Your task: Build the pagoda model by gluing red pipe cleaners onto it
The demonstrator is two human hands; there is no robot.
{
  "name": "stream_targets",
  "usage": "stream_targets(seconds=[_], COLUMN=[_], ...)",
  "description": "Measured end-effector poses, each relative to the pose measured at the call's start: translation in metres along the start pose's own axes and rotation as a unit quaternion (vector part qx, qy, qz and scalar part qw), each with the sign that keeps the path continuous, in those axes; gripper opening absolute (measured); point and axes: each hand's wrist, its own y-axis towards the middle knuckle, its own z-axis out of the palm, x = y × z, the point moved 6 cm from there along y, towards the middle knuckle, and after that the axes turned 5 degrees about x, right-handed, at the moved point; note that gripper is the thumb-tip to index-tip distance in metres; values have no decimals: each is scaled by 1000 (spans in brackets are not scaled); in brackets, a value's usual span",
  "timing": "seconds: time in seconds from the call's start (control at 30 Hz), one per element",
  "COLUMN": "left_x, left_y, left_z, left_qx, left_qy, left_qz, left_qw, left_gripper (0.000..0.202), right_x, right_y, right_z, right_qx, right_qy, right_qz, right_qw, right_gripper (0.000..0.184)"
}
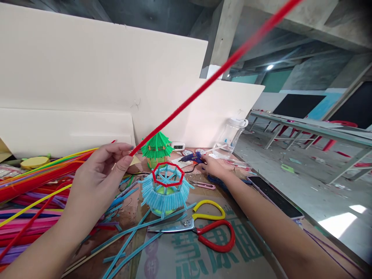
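My left hand [101, 170] pinches the lower end of a long red pipe cleaner [215, 75] that rises up and to the right out of view. My right hand [212, 166] reaches forward and closes on a blue glue gun [190, 157] lying at the back of the table. Between the hands stands a light blue pipe-cleaner roof shape with a red ring on top [165, 190]. Behind it stands a similar green one [157, 146].
Scissors with one yellow and one red handle [203, 226] lie on cardboard near me, among loose blue stems. A heap of coloured pipe cleaners [31, 193] fills the left. A phone [274, 197] lies at the right edge, a clear jar [232, 133] behind, white boards at the back.
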Motion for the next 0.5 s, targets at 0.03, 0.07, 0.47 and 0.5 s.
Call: stream_targets(seconds=[0.03,0.07,0.47,0.5], left_x=[0,1,1,1], left_y=[0,0,-1,-1], left_z=[0,0,1,2], left_qx=[0,1,6,7], left_qy=[1,0,-7,-4], left_qz=[-2,-5,0,1], left_qw=[1000,1000,1000,1000], left_gripper=[25,25,25,25], right_x=[0,0,16,19], right_y=[0,0,-21,-28], right_z=[0,0,-17,-22], right_qx=[0,0,-4,-7], right_qy=[-3,-6,-67,-76], right_qz=[2,3,3,3], right_qw=[1000,1000,998,997], right_gripper=[23,24,49,48])
